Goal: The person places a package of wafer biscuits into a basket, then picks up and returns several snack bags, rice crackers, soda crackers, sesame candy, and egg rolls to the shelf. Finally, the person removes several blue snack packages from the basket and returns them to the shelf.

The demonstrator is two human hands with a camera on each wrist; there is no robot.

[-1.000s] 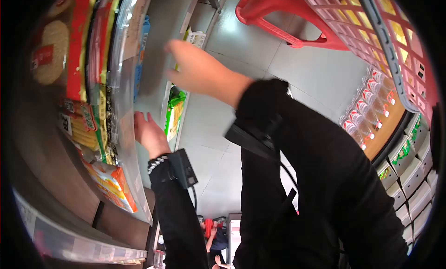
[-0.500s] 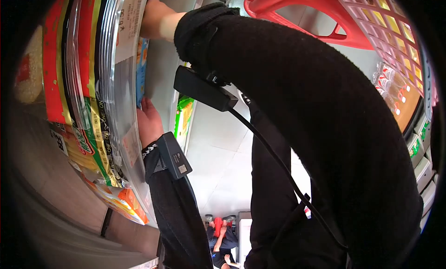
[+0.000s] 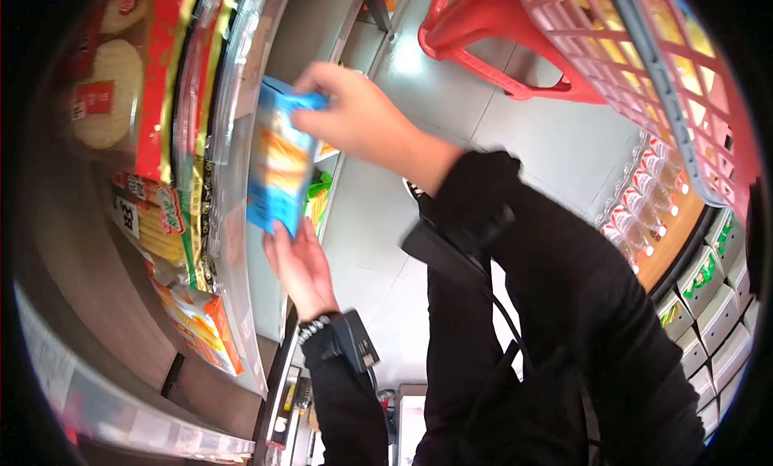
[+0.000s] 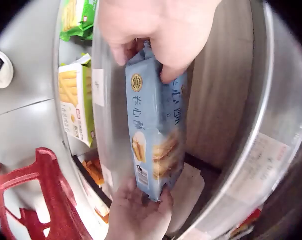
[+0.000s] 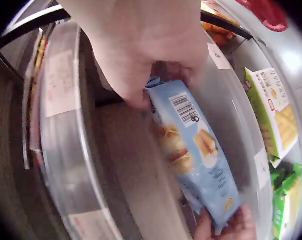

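Observation:
Both hands hold one long blue snack packet (image 3: 282, 160) with pastry pictures, lifted off the shelf and held lengthwise between them. In the head view my right hand (image 3: 358, 111) pinches its upper end, and my left hand (image 3: 299, 265) grips the lower end. In the left wrist view, thumb and fingers of the left hand (image 4: 161, 25) close on the end with the gold emblem. The right wrist view shows the right hand (image 5: 141, 55) pinching the barcode end of the blue packet (image 5: 196, 145).
Clear plastic shelf lips (image 3: 241, 144) run along the left, with packaged biscuits (image 3: 109, 95) and an orange box (image 3: 197, 321) behind them. Green packets (image 4: 78, 17) sit on a lower shelf. A red stool (image 3: 515, 63), pink basket (image 3: 644, 87) and bottles (image 3: 644, 192) stand to the right.
The right hand reached in behind the shelf lip and has come back toward the body with the blue packet. The left hand has moved away from the shelf edge and holds the packet's other end.

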